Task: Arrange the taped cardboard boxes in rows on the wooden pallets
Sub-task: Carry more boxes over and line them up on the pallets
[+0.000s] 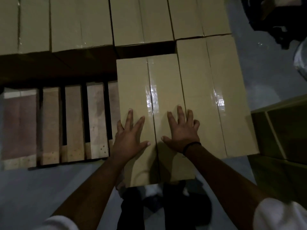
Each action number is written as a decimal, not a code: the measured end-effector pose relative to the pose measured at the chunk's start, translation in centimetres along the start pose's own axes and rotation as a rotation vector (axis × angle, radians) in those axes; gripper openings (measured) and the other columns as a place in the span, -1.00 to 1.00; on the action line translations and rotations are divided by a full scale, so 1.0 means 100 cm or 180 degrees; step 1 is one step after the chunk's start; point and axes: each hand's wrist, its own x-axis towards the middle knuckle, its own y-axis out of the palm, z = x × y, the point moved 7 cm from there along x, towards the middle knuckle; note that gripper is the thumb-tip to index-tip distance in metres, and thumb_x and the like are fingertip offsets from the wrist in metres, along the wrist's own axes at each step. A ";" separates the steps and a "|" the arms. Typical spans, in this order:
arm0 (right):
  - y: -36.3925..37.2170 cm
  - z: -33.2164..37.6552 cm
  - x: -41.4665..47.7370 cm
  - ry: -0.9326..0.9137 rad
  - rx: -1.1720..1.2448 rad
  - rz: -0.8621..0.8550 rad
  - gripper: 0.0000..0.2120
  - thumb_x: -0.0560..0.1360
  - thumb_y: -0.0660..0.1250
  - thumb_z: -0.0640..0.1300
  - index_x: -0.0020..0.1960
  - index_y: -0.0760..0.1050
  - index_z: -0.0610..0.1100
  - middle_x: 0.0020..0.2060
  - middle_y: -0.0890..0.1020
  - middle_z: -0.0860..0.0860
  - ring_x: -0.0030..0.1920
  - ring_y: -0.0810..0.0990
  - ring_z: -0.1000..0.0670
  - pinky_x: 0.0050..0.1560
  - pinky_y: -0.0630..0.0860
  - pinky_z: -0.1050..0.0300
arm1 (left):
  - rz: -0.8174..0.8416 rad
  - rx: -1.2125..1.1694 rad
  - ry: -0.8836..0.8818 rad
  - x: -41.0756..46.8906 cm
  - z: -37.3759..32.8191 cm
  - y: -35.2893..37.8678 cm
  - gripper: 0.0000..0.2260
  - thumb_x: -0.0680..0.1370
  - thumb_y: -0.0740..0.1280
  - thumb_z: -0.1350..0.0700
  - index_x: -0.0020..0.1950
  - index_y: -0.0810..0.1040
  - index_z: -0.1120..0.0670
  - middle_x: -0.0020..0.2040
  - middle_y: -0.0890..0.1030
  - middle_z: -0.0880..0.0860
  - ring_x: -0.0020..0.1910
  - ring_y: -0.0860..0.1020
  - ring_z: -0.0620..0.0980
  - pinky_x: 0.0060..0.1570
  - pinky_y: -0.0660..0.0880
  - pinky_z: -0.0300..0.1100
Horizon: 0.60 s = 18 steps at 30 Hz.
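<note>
Wood showed bare on the left. The wooden pallet (71,123) had open slats across its left front, so that stretch wanted boxes and I'd guess the job was about half done. Behind the slats, the back row (79,22) was packed edge to edge.

Moving right, the taped cardboard box (134,90) sat on the pallet's front part. Its near end stuck out toward the person further than its neighbour's, and there was a dark gap to the back row — looked like it needed one more shove.

The left hand (129,138) and right hand (181,135) lay flat on its lid either side of the glossy tape seam (152,97), fingers straight and spread, gripping nothing. The box was plain tan cardboard with clean edges and no dents I could spot.

The placed box (216,97) stood touching it on the right, and further right more boxes (282,130) waited off the pallet.
</note>
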 end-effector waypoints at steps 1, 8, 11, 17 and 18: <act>0.004 -0.002 -0.005 -0.0054 -0.0005 0.0027 -0.03 0.50 0.26 0.39 0.64 -0.24 0.10 0.61 -0.36 -0.09 0.58 -0.30 -0.35 0.50 -0.05 -0.43 | 0.0017 0.0037 -0.0071 -0.005 -0.003 0.002 -0.04 0.44 0.49 -0.29 0.65 -0.06 -0.30 0.59 -0.46 -0.18 0.60 -0.18 0.38 0.46 0.19 0.37; 0.038 -0.023 -0.056 -0.0205 -0.0126 0.0292 0.01 0.51 0.20 0.43 0.64 -0.33 0.05 0.57 -0.42 -0.17 0.55 -0.40 -0.38 0.54 -0.15 -0.40 | 0.0536 0.0279 -0.0229 -0.054 -0.013 0.023 0.06 0.43 0.52 -0.26 0.64 -0.21 -0.29 0.55 -0.55 -0.12 0.59 -0.14 0.42 0.46 0.23 0.32; 0.055 -0.028 -0.079 -0.0254 -0.0151 0.0334 0.16 0.39 0.17 0.59 0.61 -0.42 0.04 0.53 -0.50 -0.19 0.52 -0.44 -0.40 0.55 -0.21 -0.37 | 0.0609 0.0373 -0.0195 -0.081 -0.012 0.035 0.11 0.42 0.54 -0.25 0.64 -0.26 -0.27 0.53 -0.59 -0.10 0.59 -0.04 0.42 0.44 0.31 0.25; 0.082 -0.031 -0.110 -0.0290 -0.0154 0.0209 0.36 0.24 0.31 0.62 0.57 -0.53 0.04 0.48 -0.57 -0.23 0.49 -0.53 -0.36 0.54 -0.32 -0.28 | 0.0506 0.0544 -0.0015 -0.113 -0.004 0.063 0.22 0.34 0.58 -0.28 0.62 -0.33 -0.25 0.50 -0.62 -0.09 0.58 -0.02 0.46 0.42 0.33 0.26; 0.083 -0.031 -0.114 -0.0281 -0.0149 0.0125 0.35 0.26 0.34 0.59 0.57 -0.51 0.04 0.49 -0.55 -0.24 0.50 -0.51 -0.35 0.56 -0.29 -0.27 | 0.0501 0.0559 -0.0002 -0.116 -0.001 0.065 0.22 0.34 0.59 -0.26 0.62 -0.33 -0.26 0.51 -0.61 -0.09 0.58 0.00 0.44 0.42 0.34 0.26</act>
